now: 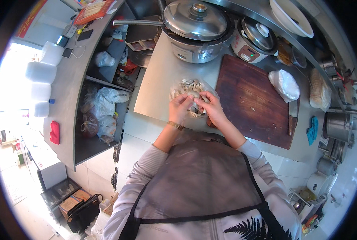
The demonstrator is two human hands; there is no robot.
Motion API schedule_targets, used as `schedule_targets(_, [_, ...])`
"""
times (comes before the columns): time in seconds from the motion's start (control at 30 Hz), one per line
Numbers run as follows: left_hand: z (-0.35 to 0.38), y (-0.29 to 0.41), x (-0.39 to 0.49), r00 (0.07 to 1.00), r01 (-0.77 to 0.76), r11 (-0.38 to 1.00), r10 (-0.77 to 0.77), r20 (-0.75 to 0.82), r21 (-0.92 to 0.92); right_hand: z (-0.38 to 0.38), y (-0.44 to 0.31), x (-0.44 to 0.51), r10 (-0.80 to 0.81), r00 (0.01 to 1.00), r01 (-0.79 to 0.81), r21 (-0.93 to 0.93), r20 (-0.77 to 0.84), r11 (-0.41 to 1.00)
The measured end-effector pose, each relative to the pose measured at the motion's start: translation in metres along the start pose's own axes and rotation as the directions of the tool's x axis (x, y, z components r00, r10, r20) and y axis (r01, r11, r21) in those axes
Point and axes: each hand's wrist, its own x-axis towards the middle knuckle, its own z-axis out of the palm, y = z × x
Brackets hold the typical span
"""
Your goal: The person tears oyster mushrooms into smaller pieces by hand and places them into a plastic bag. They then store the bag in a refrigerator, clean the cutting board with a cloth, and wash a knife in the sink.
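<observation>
My left hand (179, 108) and my right hand (210, 107) meet over a clear plastic bag (176, 87) of pale mushroom pieces (193, 84). Between the thumbs and fingers of both hands is a pale mushroom piece (193, 94). The bag rests on the metal worktop (154, 87), left of a dark wooden cutting board (253, 99). A kitchen knife (292, 117) lies along the board's right side, with a white plastic-wrapped bundle (284, 85) by its tip. Small pale scraps are scattered on the board.
A large lidded electric pan (193, 49) and a rice cooker (250, 45) stand behind the board. Further right lie a bagged stack (319, 90) and a teal cloth (312, 130). Shelves with plastic bags (106, 105) are at left. A metal shelf edge (256, 15) crosses above.
</observation>
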Motion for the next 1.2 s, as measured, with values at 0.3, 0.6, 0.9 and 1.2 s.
schedule_targets(0.3, [0.007, 0.005, -0.004, 0.998, 0.013, 0.992, -0.021, -0.064, -0.124, 0.006, -0.005, -0.006, -0.355, 0.923, 0.241, -0.497, -0.148, 0.833])
schedule_targets(0.6, [0.01, 0.006, -0.004, 0.997, 0.023, 0.996, -0.028, -0.067, -0.081, -0.009, -0.011, -0.018, -0.309, 0.922, 0.196, -0.408, -0.234, 0.892])
schedule_targets(0.9, [-0.009, -0.006, 0.011, 0.998, -0.066, 0.99, 0.067, -0.009, 0.127, -0.172, -0.01, -0.075, -0.398, 0.728, -0.553, -0.821, -0.558, 0.141])
schedule_targets(1.2, [-0.002, -0.006, 0.007, 0.993, -0.111, 0.99, 0.107, 0.052, 0.089, -0.121, -0.024, -0.076, -0.496, 0.762, -0.024, -0.783, -0.417, 0.621])
